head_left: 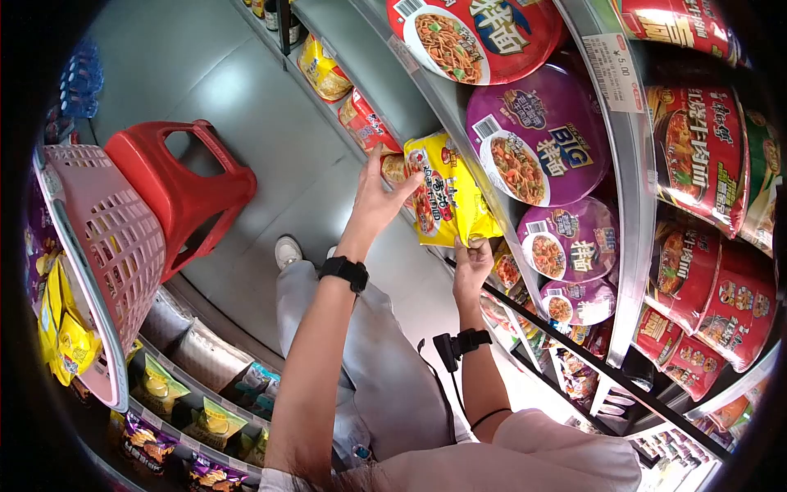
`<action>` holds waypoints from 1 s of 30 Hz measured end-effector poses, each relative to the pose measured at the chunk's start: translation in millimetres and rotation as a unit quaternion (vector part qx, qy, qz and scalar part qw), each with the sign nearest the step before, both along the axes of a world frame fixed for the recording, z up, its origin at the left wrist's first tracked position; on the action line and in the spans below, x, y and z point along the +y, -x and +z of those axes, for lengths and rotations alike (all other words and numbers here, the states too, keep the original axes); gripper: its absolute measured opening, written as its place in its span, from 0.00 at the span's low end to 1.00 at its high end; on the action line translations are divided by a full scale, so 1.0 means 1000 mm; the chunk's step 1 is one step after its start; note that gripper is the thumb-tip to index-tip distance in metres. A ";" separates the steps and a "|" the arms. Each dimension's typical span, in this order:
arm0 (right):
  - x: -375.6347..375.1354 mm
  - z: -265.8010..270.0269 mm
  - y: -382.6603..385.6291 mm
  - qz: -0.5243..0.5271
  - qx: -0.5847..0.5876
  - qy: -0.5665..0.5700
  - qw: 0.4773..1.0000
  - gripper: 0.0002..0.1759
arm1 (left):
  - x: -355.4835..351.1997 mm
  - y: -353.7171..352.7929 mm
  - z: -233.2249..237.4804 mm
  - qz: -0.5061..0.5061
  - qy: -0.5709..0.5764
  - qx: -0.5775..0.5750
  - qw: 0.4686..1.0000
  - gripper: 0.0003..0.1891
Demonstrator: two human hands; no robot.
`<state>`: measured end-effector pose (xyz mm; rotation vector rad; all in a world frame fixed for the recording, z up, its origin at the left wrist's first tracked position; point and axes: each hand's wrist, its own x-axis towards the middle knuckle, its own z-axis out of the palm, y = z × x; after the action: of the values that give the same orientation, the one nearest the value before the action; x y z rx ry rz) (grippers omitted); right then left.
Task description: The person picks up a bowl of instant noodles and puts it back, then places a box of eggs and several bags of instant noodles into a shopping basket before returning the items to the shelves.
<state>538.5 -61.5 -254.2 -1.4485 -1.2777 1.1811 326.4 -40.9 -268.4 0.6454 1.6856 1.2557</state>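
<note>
A yellow packet of instant noodles (447, 193) is at the shelf front in the middle of the view, its printed face towards me. My right hand (473, 261) pinches its lower edge between thumb and fingers. My left hand (384, 195) is at the packet's left side, fingers stretched and apart, with the thumb tip against its edge. Just beyond those fingers, a red noodle packet (365, 121) sits on the low shelf, and a yellow one (323, 70) lies farther along.
Purple noodle bowls (537, 135) and a red bowl (492, 37) line the shelf at right, with red noodle packs (697, 148) above. At left are a red plastic stool (184, 184) and a pink basket (106, 238) holding yellow packets. Snack bags (160, 385) fill the lower-left shelf.
</note>
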 end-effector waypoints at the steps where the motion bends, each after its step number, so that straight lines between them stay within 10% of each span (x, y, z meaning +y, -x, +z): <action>1: -0.007 -0.007 -0.007 -0.001 -0.019 -0.005 1.000 0.09 | 0.005 0.000 -0.001 -0.026 -0.001 0.011 1.000 0.49; 7: -0.047 -0.018 -0.025 0.057 -0.335 -0.086 0.937 0.09 | 0.008 -0.016 0.007 -0.142 -0.007 -0.108 0.984 0.50; 13: -0.070 -0.009 -0.019 0.111 -0.361 -0.081 0.923 0.06 | 0.016 -0.026 0.015 -0.174 0.028 0.022 0.984 0.48; 17: -0.094 -0.015 -0.010 0.125 -0.329 -0.039 0.935 0.05 | 0.011 -0.032 -0.006 -0.209 0.001 0.046 0.977 0.29; 25: -0.100 0.019 -0.038 0.223 -0.345 -0.032 0.911 0.05 | -0.116 -0.011 -0.010 0.010 0.048 -0.091 0.995 0.06; 30: -0.106 0.071 -0.020 0.341 -0.269 0.042 0.900 0.05 | -0.214 0.010 0.074 0.123 0.070 -0.093 0.986 0.03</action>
<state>558.8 -167.4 -183.3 -1.4886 -2.2753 1.3177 316.6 -255.2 -194.2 0.2319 1.7144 1.3105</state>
